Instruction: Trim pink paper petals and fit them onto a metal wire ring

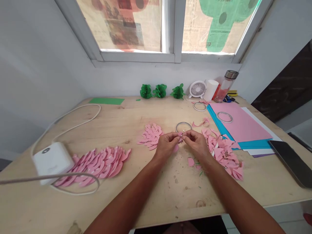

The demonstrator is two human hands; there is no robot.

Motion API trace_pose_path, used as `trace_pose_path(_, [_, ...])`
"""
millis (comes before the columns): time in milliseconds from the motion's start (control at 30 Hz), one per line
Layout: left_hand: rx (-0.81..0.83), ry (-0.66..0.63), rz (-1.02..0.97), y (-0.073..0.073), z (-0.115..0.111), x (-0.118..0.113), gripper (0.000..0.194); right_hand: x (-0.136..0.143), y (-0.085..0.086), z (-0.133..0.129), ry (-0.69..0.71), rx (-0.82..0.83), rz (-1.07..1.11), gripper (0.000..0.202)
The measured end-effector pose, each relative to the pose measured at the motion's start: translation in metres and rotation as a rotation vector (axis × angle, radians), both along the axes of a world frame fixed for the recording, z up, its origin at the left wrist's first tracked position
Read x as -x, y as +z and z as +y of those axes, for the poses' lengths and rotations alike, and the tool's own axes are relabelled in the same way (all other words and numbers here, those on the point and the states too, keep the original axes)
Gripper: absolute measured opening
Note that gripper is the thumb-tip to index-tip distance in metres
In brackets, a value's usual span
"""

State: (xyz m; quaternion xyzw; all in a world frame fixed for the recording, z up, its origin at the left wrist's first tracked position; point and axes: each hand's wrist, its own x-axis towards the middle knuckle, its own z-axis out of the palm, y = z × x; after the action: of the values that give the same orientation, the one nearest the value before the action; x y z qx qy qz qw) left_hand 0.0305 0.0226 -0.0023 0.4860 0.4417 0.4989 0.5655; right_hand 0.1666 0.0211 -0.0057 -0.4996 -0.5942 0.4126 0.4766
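The left hand (167, 144) and the right hand (196, 142) meet near the centre of the frame, fingertips pinched together on a small pink paper piece (180, 134) held just above the desk (53, 209). Both hands are closed on it, thumbs against the fingers; its lower part is too small and blurred to make out clearly.

Just beyond the fingertips lies a narrow tape roll (184, 123). Near the left hand, at the centre of the frame, is a fanned pile of pink petals (151, 135), cut from paper. A larger heap of curved pink strips (104, 165) spreads across the lower left, beside a white box-shaped device (52, 159) with a cable (99, 111) looping around it. Beside the right forearm, right of centre, pink paper scraps (225, 154) lie in a loose mound.

Farther right, a pink sheet (246, 126) overlaps blue sheets (255, 145), with another tape roll (225, 122) on top; a smartphone (290, 162) lies at the right edge. Three green paper balls (160, 91) line the wall at upper centre. To their right stand a small white fan (198, 89) and a clear bottle (222, 92).
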Motion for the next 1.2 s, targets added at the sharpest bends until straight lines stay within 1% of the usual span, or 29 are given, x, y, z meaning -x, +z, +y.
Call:
trace_pose_path(67, [0.034, -0.002, -0.066, -0.0010, 0.0000, -0.0009, 0.016, 0.0001, -0.0003, 0.0000, 0.010, 0.004, 0.013, 0.013])
trace_pose_path(133, [0.050, 0.001, -0.085, -0.0009, -0.0003, -0.0012, 0.015, 0.0002, -0.0005, 0.0001, 0.011, 0.008, 0.012, 0.013])
trace_pose_path(367, [0.050, 0.025, 0.014, 0.0027, -0.0008, -0.0006, 0.013, 0.0001, -0.0007, -0.0003, -0.026, 0.014, -0.033, 0.014])
trace_pose_path(567, [0.042, -0.017, 0.038, 0.0008, -0.0007, -0.0002, 0.016, -0.0006, -0.0016, 0.0005, -0.012, -0.008, -0.034, 0.016])
trace_pose_path(700, [0.007, -0.035, 0.086, 0.0014, -0.0024, 0.0006, 0.016, -0.0019, -0.0026, 0.0017, 0.006, -0.011, -0.052, 0.016])
trace_pose_path(867, [-0.068, -0.018, 0.153, 0.0017, -0.0029, 0.0008, 0.017, -0.0028, -0.0029, 0.0012, -0.018, -0.017, -0.128, 0.017])
trace_pose_path(967, [-0.083, -0.022, 0.163, 0.0008, -0.0023, 0.0006, 0.017, -0.0028, -0.0027, 0.0010, -0.025, -0.022, -0.147, 0.017])
trace_pose_path(1200, [-0.054, -0.022, 0.139, 0.0003, -0.0017, 0.0003, 0.016, -0.0029, -0.0031, 0.0020, -0.028, -0.031, -0.156, 0.016])
